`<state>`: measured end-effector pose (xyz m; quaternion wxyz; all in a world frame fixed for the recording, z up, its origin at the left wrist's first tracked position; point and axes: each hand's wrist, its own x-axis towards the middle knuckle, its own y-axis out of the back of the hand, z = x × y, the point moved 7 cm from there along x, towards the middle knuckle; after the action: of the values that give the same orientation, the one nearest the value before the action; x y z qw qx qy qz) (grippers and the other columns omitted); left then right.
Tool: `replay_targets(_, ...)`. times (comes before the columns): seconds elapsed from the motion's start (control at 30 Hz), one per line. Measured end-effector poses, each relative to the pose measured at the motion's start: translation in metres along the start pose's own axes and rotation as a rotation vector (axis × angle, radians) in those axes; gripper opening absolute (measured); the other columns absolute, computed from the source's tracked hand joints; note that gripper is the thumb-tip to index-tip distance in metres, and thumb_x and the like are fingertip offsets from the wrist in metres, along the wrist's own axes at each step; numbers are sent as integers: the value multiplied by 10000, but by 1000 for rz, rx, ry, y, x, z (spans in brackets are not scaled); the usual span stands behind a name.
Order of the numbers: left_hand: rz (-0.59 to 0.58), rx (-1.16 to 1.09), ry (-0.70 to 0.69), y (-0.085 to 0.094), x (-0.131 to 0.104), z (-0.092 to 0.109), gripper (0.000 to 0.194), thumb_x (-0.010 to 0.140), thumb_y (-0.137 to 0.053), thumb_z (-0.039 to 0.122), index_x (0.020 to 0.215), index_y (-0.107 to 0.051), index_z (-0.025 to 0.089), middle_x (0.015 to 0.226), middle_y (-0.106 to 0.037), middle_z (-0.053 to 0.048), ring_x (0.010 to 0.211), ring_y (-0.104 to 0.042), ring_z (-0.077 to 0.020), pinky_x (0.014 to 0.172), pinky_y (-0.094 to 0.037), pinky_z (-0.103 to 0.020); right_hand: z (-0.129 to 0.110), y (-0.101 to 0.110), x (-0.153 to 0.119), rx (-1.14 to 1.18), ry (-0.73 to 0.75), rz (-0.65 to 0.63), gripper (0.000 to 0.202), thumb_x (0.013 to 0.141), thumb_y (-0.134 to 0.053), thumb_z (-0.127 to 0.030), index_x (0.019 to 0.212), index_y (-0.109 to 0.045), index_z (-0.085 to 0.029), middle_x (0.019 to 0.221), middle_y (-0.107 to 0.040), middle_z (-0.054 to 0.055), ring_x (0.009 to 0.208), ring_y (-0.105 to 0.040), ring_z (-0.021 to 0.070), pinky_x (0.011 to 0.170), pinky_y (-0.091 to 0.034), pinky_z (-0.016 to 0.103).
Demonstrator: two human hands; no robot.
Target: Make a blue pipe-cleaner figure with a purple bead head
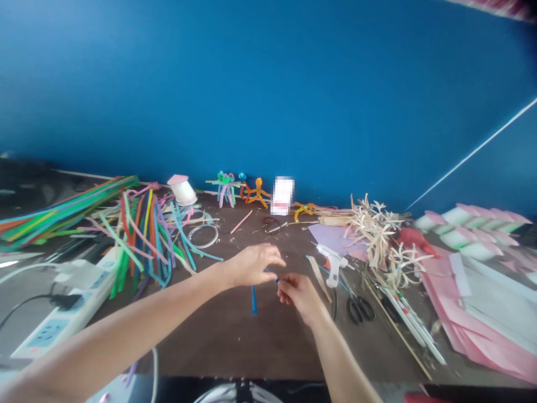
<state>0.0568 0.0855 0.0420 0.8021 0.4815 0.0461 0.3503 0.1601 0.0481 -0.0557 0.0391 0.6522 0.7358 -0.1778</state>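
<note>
Over the middle of the table, my left hand (254, 264) is curled with its palm down, its thumb and fingers around a bent blue pipe cleaner. One length of the blue pipe cleaner (254, 302) hangs below that hand. Close by on the right, my right hand (297, 294) pinches another bit of the same blue strand between thumb and fingertips. Most of the strand between the hands is hidden by fingers. Farther back stand an orange pipe-cleaner figure (258, 194) and a multicoloured pipe-cleaner figure (226, 190).
Loose pipe cleaners (146, 235) and a power strip (67, 313) lie left. On the right are a white glue gun (333, 263), black-handled scissors (359, 309), a bunch of pale curled strips (373, 226) and pink paper (457, 313). A paper cup (183, 193) stands near the blue wall.
</note>
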Motion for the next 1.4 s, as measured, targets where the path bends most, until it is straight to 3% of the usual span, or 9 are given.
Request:
replay_targets(0.13, 623, -354, 296, 40, -24, -32, 187, 770, -504, 288, 809, -634, 158, 750, -636, -45, 705, -579, -135, 636, -432, -219, 7, 8, 6, 220, -4, 109, 243, 584, -691, -327, 697, -588, -138, 537, -589, -9, 451, -522, 96, 415, -348, 190)
replay_targets(0.27, 985, -709, 585, 16, -66, -74, 226, 742, -528, 363, 754, -581, 144, 475, -490, 48, 430, -444, -69, 419, -332, -163, 15, 15, 10, 449, -19, 229, 277, 570, -703, -312, 763, -575, -159, 599, -608, -6, 520, -570, 108, 465, -416, 203)
replay_targets(0.4, 874, -964, 815, -38, -79, -91, 300, 662, -594, 400, 768, -599, 120, 601, -593, -8, 535, -531, -107, 459, -401, -189, 19, 12, 13, 608, -21, 285, 177, 619, -671, -241, 749, -574, -173, 643, -619, -5, 581, -594, 104, 517, -455, 202)
replay_targets(0.53, 639, -1153, 764, -62, -63, -79, 342, 641, -647, 312, 920, -629, 114, 913, -661, -100, 856, -593, -192, 706, -460, -271, 26, 2, 12, 687, -84, 292, 38, 688, -608, -185, 706, -582, -164, 681, -629, 21, 632, -614, 122, 568, -482, 224)
replay_targets(0.67, 538, -1337, 654, -65, -44, -72, 369, 710, -605, 329, 1016, -588, 123, 941, -658, -105, 851, -606, -185, 754, -450, -284, 35, -8, 10, 646, -142, 237, 57, 703, -595, -194, 735, -599, -146, 722, -643, 41, 637, -623, 132, 561, -477, 227)
replay_targets(0.87, 459, -1422, 824, -71, -35, -88, 326, 692, -629, 220, 1003, -573, 141, 845, -660, -76, 668, -616, -125, 545, -454, -201, 36, -17, 8, 500, -137, 51, 170, 642, -640, -173, 800, -612, -119, 723, -661, 55, 605, -620, 130, 530, -443, 211)
replay_targets(0.97, 396, -1436, 790, -72, -32, -90, 324, 646, -650, 134, 965, -593, 142, 831, -651, -60, 641, -600, -102, 536, -443, -181, 30, -15, 10, 424, -121, 1, 215, 621, -624, -150, 832, -613, -108, 722, -664, 62, 616, -619, 132, 536, -433, 209)
replay_targets(1.2, 347, -1425, 703, -72, -32, -85, 288, 620, -685, 183, 893, -624, 111, 688, -621, -32, 570, -558, -86, 582, -433, -209, 4, -6, 28, 199, 15, 49, 304, 734, -551, -395, 868, -613, -130, 712, -655, 58, 640, -610, 142, 544, -426, 224)
replay_targets(1.4, 333, -1355, 653, -68, -32, -80, 325, 666, -644, 346, 874, -644, 96, 631, -591, -25, 537, -509, -88, 557, -382, -214, 1, -8, 39, 60, 40, 117, 338, 664, -602, -472, 716, -588, -138, 538, -592, -3, 475, -556, 127, 462, -396, 221)
